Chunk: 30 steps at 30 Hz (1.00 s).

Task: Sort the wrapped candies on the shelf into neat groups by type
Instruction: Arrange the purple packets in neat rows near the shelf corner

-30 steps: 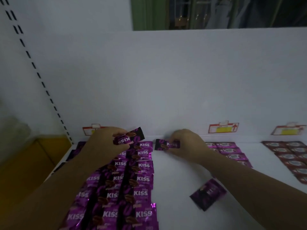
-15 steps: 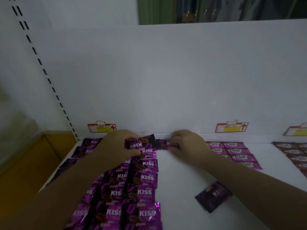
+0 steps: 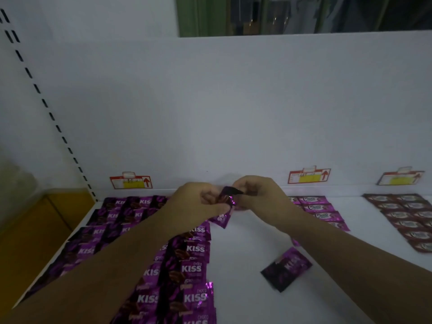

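Up at the back of the shelf [image 3: 238, 253], left hand [image 3: 198, 203] and right hand [image 3: 259, 195] both pinch a purple candy [image 3: 228, 198], likely straightening it to top the KISS column [image 3: 194, 268].

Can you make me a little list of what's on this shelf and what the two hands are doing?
Left grip: pinches the held candy
Right grip: pinches the same candy from the other side
KISS rows: purple, laid in columns on the left
Loose KISS candy: alone, tilted, on the white shelf
Choco rows: pink, right of centre
Dark rows: far right
Price tags: three on the back wall
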{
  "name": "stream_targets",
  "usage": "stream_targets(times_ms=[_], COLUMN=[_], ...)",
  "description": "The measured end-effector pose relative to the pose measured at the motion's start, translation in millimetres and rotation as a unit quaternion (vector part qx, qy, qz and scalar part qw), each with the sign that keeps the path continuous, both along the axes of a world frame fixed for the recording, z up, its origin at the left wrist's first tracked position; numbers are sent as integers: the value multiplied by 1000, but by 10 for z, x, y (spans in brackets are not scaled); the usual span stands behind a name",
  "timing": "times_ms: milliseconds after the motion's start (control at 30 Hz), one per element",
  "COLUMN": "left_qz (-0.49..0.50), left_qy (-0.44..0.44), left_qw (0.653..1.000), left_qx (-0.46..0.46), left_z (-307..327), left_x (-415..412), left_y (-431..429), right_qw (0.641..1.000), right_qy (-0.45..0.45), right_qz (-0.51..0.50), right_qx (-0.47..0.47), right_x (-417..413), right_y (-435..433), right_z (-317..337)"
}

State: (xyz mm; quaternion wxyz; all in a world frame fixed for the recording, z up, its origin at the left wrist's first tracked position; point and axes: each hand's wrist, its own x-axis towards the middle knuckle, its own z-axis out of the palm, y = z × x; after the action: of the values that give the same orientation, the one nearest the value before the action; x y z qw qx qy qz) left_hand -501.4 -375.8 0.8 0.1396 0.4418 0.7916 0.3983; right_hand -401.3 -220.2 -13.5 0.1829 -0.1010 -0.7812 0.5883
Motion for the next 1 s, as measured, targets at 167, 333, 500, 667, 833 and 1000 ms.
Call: stream_targets(times_ms=[167, 333, 500, 667, 833, 1000], left_qz=[17, 71, 110, 129, 111, 59], left_qy=[-35, -219, -366, -375, 99, 249], left_qw=[999, 972, 921, 914, 988, 956], left_qx=[6, 34, 82, 83, -41, -142], left_z=[39, 24, 34, -22, -177, -365], left_x=[3, -3, -60, -117, -306, -326], left_y=[65, 69, 41, 12, -194, -271], right_qw=[992, 949, 916, 898, 889, 864], right_qy=[-23, 7, 54, 58, -38, -59], right_qz=[16, -62, -21, -44, -7, 42], right_qx=[125, 310, 397, 434, 456, 498], right_x=[15, 72, 129, 73, 16, -52], right_y=[10, -20, -88, -54, 145, 96], right_z=[4, -34, -52, -64, -155, -277])
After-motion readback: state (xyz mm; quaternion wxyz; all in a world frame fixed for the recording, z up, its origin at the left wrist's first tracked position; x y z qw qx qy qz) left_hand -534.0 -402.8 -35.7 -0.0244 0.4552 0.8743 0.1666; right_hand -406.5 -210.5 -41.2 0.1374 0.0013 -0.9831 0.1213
